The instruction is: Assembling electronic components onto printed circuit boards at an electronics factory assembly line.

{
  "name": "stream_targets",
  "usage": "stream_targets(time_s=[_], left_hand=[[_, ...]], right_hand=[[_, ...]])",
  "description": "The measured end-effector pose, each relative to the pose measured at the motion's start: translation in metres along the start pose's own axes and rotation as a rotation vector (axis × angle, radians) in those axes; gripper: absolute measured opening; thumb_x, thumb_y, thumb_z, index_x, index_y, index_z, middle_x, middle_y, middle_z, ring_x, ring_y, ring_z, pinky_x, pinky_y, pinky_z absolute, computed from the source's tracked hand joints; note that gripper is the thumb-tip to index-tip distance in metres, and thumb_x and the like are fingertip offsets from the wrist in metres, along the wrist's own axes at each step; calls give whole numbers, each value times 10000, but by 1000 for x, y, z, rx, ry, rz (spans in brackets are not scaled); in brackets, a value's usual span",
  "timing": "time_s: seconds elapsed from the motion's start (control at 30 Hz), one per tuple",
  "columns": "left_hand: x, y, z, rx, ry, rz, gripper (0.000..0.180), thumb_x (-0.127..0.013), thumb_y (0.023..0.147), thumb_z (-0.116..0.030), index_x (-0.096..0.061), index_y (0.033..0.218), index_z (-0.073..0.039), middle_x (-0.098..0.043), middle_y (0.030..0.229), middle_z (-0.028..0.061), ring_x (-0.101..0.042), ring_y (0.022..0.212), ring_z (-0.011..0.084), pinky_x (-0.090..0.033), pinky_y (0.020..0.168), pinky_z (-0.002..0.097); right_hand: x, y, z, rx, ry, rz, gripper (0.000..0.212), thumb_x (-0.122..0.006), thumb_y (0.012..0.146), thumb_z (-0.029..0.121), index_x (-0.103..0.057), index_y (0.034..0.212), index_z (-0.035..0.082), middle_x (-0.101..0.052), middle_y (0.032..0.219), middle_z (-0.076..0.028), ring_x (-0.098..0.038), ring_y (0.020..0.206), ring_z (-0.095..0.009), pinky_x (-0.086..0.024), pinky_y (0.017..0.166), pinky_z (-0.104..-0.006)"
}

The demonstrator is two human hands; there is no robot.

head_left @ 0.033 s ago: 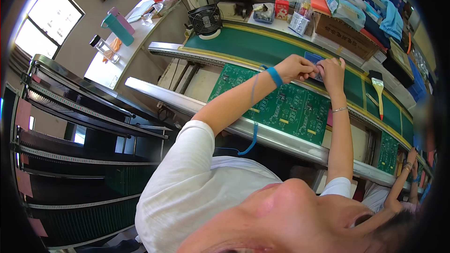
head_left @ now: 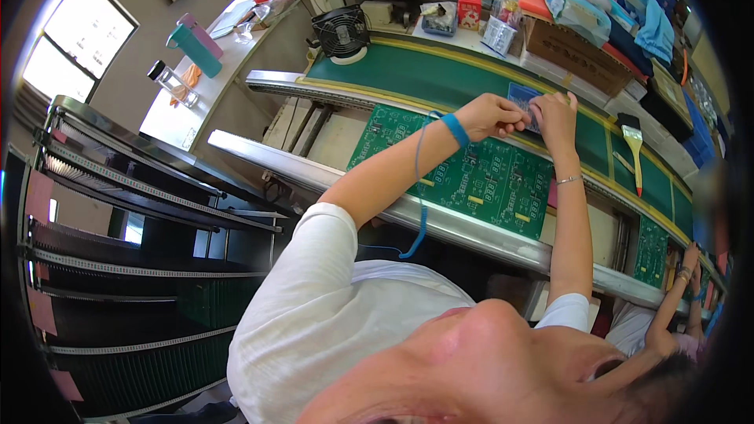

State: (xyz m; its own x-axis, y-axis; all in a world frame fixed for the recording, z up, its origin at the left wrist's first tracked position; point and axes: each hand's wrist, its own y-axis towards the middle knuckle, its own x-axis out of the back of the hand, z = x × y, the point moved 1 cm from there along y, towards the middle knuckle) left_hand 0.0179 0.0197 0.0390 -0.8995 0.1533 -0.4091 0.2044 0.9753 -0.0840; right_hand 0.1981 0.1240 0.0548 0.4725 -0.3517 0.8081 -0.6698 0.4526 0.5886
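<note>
With the clock face centred on the view, the person's white sleeve [head_left: 294, 267] is seen nearest, at 8 o'clock. A blue cord [head_left: 422, 228] is hung in front of the metal rail [head_left: 487, 237], toward 4 o'clock. Behind that rail a green circuit-board panel [head_left: 471, 180] is laid flat toward 3 o'clock, crossed from above by the left forearm, on which a blue wrist strap [head_left: 455, 130] is worn. Over the panel's far edge, at 2 o'clock, the left hand [head_left: 495, 116] is held with thumb and fingertips drawn together — whether anything is pinched there cannot be told. Just beside it, the fingers of the right hand [head_left: 556, 122] are bent at a blue tray [head_left: 518, 94]; their grasp cannot be made out. Farther off, a brush [head_left: 632, 145] is seen near 3 o'clock, a green belt [head_left: 424, 82] is stretched across, and a black fan [head_left: 341, 31] is stood between 11 and 12.
</note>
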Motion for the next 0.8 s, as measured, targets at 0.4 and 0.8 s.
stream_targets(time_s=[0.4,0.8], left_hand=[[17,-27,26,98,28,-88,219,-656,1022,-149,-678,1169,11,-654,897,7,-557,729,51,-480,646,190],[17,-27,29,19,187,-73,152,-697,992,-146,-693,1066,-12,-637,865,-11,-534,696,42,-412,583,188]], right_hand=[[34,-54,-4,-322,779,260,126,-711,942,105,-725,1033,19,-726,888,-22,-652,817,-86,-522,763,-244],[33,-73,-15,-350,809,406,144,-677,963,78,-714,1082,7,-718,889,-11,-648,826,-95,-539,790,-257]])
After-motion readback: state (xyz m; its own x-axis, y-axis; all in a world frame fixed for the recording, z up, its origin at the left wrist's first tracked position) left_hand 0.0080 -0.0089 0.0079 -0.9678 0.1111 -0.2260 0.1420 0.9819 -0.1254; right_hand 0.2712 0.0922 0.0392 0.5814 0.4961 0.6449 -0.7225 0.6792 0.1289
